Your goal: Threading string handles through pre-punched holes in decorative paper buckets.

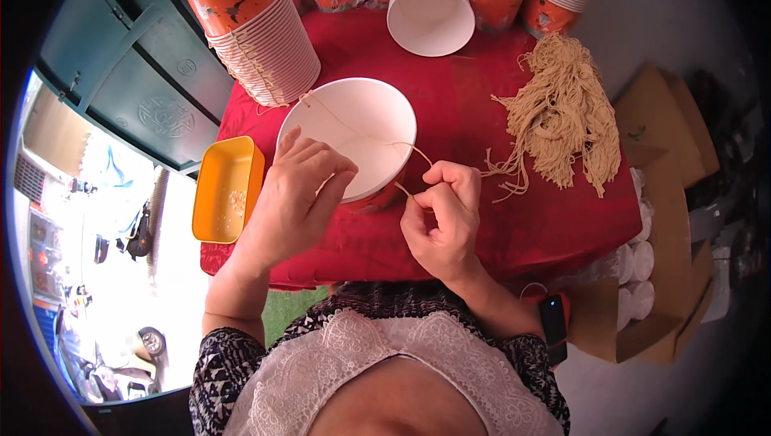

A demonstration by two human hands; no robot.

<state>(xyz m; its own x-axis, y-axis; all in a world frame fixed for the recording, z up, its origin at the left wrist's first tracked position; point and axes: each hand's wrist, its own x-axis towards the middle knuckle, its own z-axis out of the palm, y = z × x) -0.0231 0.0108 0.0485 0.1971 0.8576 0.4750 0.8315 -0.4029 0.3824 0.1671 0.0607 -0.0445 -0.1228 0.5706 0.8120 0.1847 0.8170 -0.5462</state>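
Note:
A large white paper bucket (385, 115) with a red outside stands at the front middle of the table. A thin beige cord (415, 148) runs from its left rim across the mouth to the right. My right hand (444, 215), beside the bucket's right front, is closed on this cord; a short end pokes out near its thumb. My left hand (301, 187) is over the bucket's left front rim, thumb and forefinger pinched together. Whatever it may hold is too small to make out. Left of it, a yellow tray (201, 203) contains small pale bits.
A nested bucket stack (269, 50) with cords hanging on it stands back left. A bucket (434, 18) lies tipped among more stacks at the back. A heap of beige cords (562, 115) lies right on the red tablecloth (474, 99). Cardboard boxes (662, 267) stand beyond the right edge.

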